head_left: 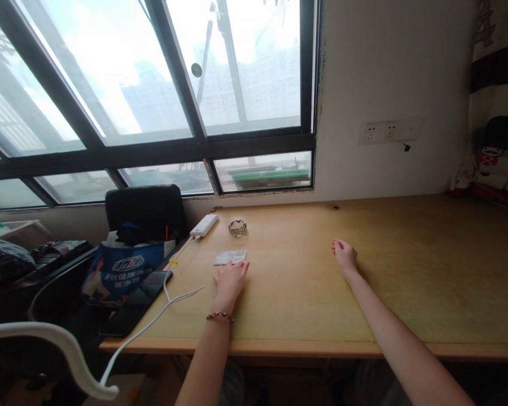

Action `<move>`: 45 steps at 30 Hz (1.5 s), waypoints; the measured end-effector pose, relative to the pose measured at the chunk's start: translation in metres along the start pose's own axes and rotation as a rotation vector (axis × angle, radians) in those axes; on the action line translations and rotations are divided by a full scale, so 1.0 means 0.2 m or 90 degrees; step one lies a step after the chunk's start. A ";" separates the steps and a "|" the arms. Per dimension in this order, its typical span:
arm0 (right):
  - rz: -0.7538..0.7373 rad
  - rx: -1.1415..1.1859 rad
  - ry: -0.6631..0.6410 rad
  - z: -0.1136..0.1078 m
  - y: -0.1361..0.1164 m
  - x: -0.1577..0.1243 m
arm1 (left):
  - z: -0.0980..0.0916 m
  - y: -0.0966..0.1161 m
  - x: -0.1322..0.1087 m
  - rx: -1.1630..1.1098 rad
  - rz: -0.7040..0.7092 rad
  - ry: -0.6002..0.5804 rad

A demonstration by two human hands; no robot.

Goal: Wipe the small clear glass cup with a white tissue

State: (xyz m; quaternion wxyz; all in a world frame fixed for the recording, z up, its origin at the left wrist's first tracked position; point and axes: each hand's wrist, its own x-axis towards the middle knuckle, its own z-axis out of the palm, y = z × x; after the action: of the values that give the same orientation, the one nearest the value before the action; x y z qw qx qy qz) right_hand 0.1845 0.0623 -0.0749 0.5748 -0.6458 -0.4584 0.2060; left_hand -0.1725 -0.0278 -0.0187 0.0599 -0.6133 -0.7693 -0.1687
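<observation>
My left hand point(231, 281) lies on the table with its fingers stretched forward. Its fingertips touch the near edge of a folded white tissue or thin cloth point(230, 257). Around that wrist is a dark beaded bracelet point(220, 317). Just beyond the white piece stands a silver openwork ring-shaped piece point(237, 228), like a bangle, touched by neither hand. My right hand point(345, 256) rests on the tabletop further right, its fingers curled into a loose fist; I see nothing sticking out of it.
On the wooden table point(288, 293), a white power bank point(204, 225) with a white cable point(168, 299) sits near the left edge. A black tablet-like slab point(138, 304) overhangs that side. A blue bag point(125, 270) rests on a black chair point(146, 211). Window and wall border the back.
</observation>
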 end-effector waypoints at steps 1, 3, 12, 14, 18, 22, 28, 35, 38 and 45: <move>0.002 0.002 -0.002 0.00 0.00 0.00 | 0.00 0.00 0.00 -0.004 0.001 0.001; 0.009 0.006 -0.009 0.00 -0.01 0.00 | 0.00 0.00 0.00 -0.014 0.001 0.002; 0.029 0.114 -0.006 0.00 -0.13 -0.06 | -0.03 0.13 0.06 -0.423 0.161 -0.011; 0.054 0.159 -0.013 0.04 -0.21 -0.12 | -0.01 0.27 0.09 -0.615 0.162 -0.122; 0.016 0.131 -0.074 0.20 -0.38 -0.30 | 0.06 0.62 0.13 -1.033 0.024 -0.289; -0.096 0.097 -0.162 0.34 -0.49 -0.45 | 0.17 0.86 0.12 -1.189 -0.039 -0.318; -0.068 0.147 -0.251 0.34 -0.45 -0.48 | 0.23 0.83 0.02 -1.140 -0.020 -0.373; 0.018 0.211 -0.301 0.31 -0.48 -0.47 | 0.20 0.83 0.01 -1.099 0.015 -0.369; 0.025 0.225 -0.303 0.31 -0.50 -0.48 | 0.20 0.84 0.01 -1.097 0.022 -0.360; 0.011 0.228 -0.323 0.32 -0.51 -0.50 | 0.19 0.82 0.02 -1.075 0.030 -0.353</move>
State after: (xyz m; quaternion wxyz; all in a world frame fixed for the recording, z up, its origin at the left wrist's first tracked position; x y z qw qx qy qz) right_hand 0.0480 0.0065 -0.0225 0.5451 -0.4659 -0.5380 0.4432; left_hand -0.0119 0.0198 -0.0222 -0.5970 -0.4877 -0.3623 -0.5238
